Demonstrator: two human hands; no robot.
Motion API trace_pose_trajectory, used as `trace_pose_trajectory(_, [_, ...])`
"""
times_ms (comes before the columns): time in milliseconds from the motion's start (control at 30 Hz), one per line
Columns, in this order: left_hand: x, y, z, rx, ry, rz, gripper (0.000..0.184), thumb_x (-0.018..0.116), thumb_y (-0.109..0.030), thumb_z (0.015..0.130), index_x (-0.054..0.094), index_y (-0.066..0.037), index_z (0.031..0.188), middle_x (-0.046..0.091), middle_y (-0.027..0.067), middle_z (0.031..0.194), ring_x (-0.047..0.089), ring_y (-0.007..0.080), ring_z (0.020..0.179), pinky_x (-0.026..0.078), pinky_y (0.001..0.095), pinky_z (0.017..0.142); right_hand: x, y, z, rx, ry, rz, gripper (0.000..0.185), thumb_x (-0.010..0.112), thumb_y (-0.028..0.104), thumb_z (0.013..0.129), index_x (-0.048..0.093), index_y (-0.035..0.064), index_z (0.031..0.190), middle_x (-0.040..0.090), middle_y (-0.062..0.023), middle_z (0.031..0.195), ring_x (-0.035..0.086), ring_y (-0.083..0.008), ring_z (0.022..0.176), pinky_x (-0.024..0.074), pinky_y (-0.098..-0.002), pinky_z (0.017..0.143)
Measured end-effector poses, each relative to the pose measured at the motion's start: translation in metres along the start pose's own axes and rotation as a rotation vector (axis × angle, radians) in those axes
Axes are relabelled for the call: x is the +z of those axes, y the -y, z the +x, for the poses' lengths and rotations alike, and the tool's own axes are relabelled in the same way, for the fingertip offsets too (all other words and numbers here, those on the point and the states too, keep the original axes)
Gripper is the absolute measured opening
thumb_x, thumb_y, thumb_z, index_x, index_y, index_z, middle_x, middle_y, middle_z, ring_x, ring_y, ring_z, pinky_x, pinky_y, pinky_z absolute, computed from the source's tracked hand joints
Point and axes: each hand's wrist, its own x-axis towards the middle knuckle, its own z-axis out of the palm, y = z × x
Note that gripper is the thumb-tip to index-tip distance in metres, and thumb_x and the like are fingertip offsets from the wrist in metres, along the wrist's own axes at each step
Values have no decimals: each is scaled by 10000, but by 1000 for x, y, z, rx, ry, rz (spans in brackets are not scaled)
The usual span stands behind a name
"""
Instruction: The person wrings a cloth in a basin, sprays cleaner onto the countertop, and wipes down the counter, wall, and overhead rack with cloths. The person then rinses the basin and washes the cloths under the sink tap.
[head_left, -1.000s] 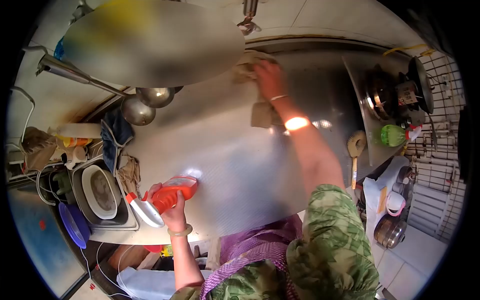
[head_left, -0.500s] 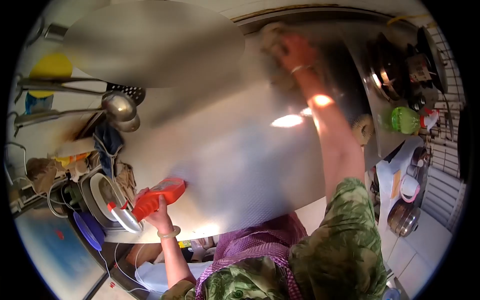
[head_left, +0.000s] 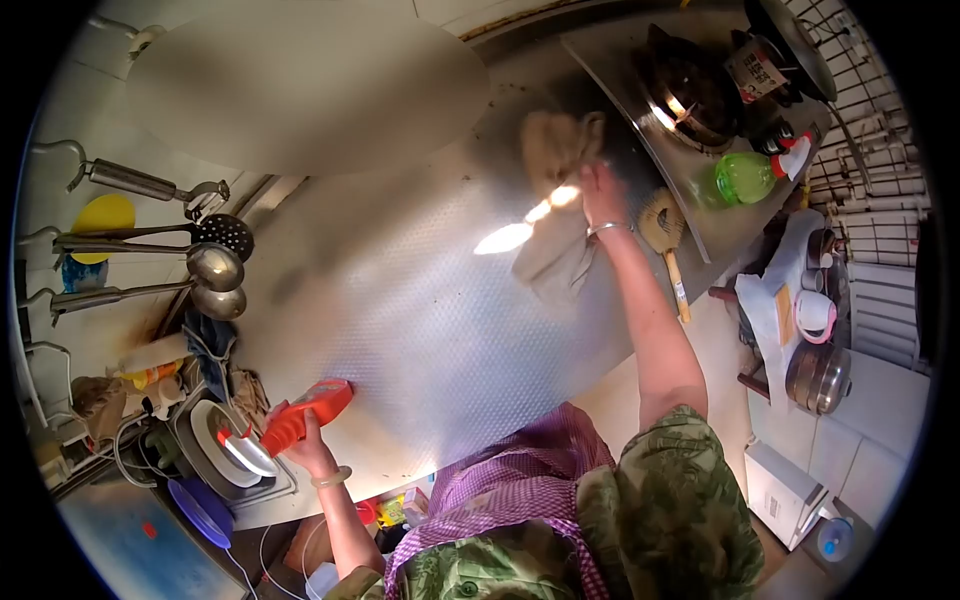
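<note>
My left hand [head_left: 310, 445] is wrapped around a red spray bottle [head_left: 322, 404] with a white spray head, held tilted over the near left side of the metal counter [head_left: 400, 330]. At the right, my right hand [head_left: 603, 197] is at the edge of a beige cloth [head_left: 555, 255] that trails over the counter; its fingers are slightly blurred and seem to hold the cloth. A round scrubbing brush [head_left: 662, 222] with a wooden handle lies to the right of that hand.
A gas burner [head_left: 690, 95] and a green spray bottle [head_left: 745, 178] stand at the back right. Ladles [head_left: 215, 268] and a skimmer [head_left: 222, 238] hang at the left. Below them are a dish basin [head_left: 215, 445] and a purple lid-like disc [head_left: 200, 510].
My right hand has drawn the cloth back from the far edge toward me, and the cloth is now more spread out. The view has turned right. My left hand still holds the red bottle.
</note>
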Motion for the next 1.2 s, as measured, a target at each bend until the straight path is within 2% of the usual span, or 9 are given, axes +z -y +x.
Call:
trace_pose_trajectory(33, [1, -3, -2, -2, -8, -7, 442, 729, -2, 796, 520, 4, 1186, 563, 117, 1157, 559, 245, 1086, 448, 389, 1015, 17, -21, 4, 50, -317, -195, 532, 584, 350, 931, 496, 87, 1385, 536, -158, 1371, 493, -343, 1244, 420, -460, 1004])
trace_pose_trajectory(133, [2, 2, -2, -9, -7, -18, 440, 726, -2, 797, 522, 9, 1186, 567, 120, 1159, 563, 246, 1080, 446, 389, 1018, 12, -10, 7, -396, -403, -280, 592, 589, 350, 906, 446, 94, 1420, 422, -177, 1470, 374, -443, 1320, 385, -527, 1028])
trace_pose_trajectory(333, [0, 2, 1, 16, 13, 1, 451, 720, 3, 793, 514, 6, 1194, 565, 128, 1185, 552, 252, 1103, 428, 404, 1041, 9, -23, 11, -42, -75, -152, 539, 542, 293, 920, 463, 87, 1412, 483, -159, 1438, 466, -396, 1279, 407, -487, 1036])
trace_pose_trajectory(433, [0, 2, -2, 0, -1, -1, 460, 714, 2, 792, 509, 3, 1205, 562, 129, 1190, 548, 258, 1111, 417, 403, 1047, 41, -71, 18, -56, -513, -244, 520, 512, 307, 948, 464, 63, 1405, 514, -168, 1406, 501, -383, 1252, 434, -473, 1014])
trace_pose_trajectory(533, [2, -1, -2, -5, 1, 0, 468, 707, 4, 788, 509, 3, 1211, 562, 130, 1194, 545, 263, 1117, 412, 401, 1049, 34, -22, 47, 190, -403, -309, 588, 505, 406, 956, 448, 48, 1418, 498, -178, 1423, 492, -390, 1261, 434, -470, 1017])
trace_pose_trajectory(733, [0, 7, -1, -31, 20, 50, 513, 738, -50, 795, 485, 2, 1238, 549, 135, 1211, 533, 269, 1148, 414, 410, 1050, 36, 31, 150, -327, -529, -169, 822, 591, 587, 857, 391, 72, 1465, 460, -197, 1458, 464, -394, 1306, 398, -465, 1075])
trace_pose_trajectory(933, [-2, 11, 3, 4, 53, 58, 574, 768, -155, 830, 436, -19, 1278, 527, 149, 1246, 520, 285, 1177, 404, 434, 1075, 55, 87, 222, -110, -179, -10, 739, 704, 432, 813, 448, 108, 1425, 531, -182, 1389, 518, -374, 1254, 457, -463, 1019])
trace_pose_trajectory(1033, [3, 7, 0, -20, 44, 14, 565, 759, -137, 829, 436, -17, 1277, 525, 152, 1253, 516, 286, 1186, 397, 435, 1084, 47, 124, 174, -246, -18, -107, 559, 724, 304, 788, 571, 170, 1309, 596, -173, 1294, 555, -378, 1184, 490, -466, 957])
trace_pose_trajectory(1200, [0, 6, -1, -126, 28, -4, 581, 731, -46, 804, 431, -6, 1300, 531, 154, 1267, 515, 285, 1201, 387, 427, 1096, 94, 157, 63, -890, 45, 188, 396, 681, 142, 743, 674, 192, 1136, 638, -137, 1050, 597, -360, 1007, 515, -435, 868])
